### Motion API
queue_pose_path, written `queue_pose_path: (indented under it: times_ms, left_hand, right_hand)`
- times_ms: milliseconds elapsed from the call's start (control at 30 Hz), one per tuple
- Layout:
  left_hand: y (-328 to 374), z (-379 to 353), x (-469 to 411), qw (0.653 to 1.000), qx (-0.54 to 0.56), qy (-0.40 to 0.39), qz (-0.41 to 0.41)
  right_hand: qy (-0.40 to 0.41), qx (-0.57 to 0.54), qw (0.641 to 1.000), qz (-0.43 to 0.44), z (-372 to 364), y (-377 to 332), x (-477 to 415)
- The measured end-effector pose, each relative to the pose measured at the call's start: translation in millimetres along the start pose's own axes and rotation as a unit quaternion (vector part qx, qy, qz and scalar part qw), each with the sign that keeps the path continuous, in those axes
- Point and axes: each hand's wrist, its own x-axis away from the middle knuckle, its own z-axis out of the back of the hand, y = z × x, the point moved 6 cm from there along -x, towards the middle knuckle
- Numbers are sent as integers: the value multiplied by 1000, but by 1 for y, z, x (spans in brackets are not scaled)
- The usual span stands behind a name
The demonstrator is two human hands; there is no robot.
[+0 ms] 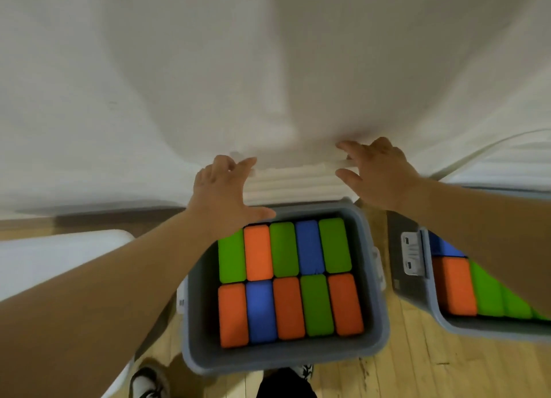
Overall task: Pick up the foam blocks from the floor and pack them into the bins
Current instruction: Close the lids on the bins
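Observation:
A grey bin (374, 302) stands on the wooden floor below me, packed with two rows of orange (258, 252), green (334, 245) and blue (261, 311) foam blocks. A second grey bin (414, 293) at the right edge also holds orange, green and blue blocks, partly hidden by my right forearm. My left hand (222, 189) and my right hand (377, 171) reach forward beyond the first bin, fingers spread and holding nothing. Both hands are at a white ribbed stack (292, 180) under the white drape; whether they touch it is unclear.
A white drape or sheet (208, 84) fills the upper half of the view. A white flat object (59, 257) lies at the left. My shoes (147, 382) show at the bottom edge on the wooden floor (417, 368).

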Motion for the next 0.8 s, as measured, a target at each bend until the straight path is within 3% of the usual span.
queue_pose_path:
  times_ms: [133,300,400,467,533,567,800]
  left_hand:
    - [-14,-8,21,998,19,28,49]
    - [-51,-25,61,966,115,51,225]
    - [-74,-36,91,883,296,63,359]
    - [-88,-48,105,774,465,91,419]
    - [-98,-54,113,631,623,139,440]
    - [-103,-55,115,584,662,146,446]
    - [-141,-43,143,540,710,138,430]
  right_hand:
    - [-66,-61,994,55,-4,-19,11]
    - [-112,-143,981,75,-6,-77,33]
    - [-135,-173,973,78,-8,-123,44]
    - [-146,-173,971,82,-13,-155,49]
    - [-152,-177,969,86,-22,-184,53]
    - [-157,-179,967,86,-26,-196,53]
    - [-189,-190,962,49,-42,-241,24]
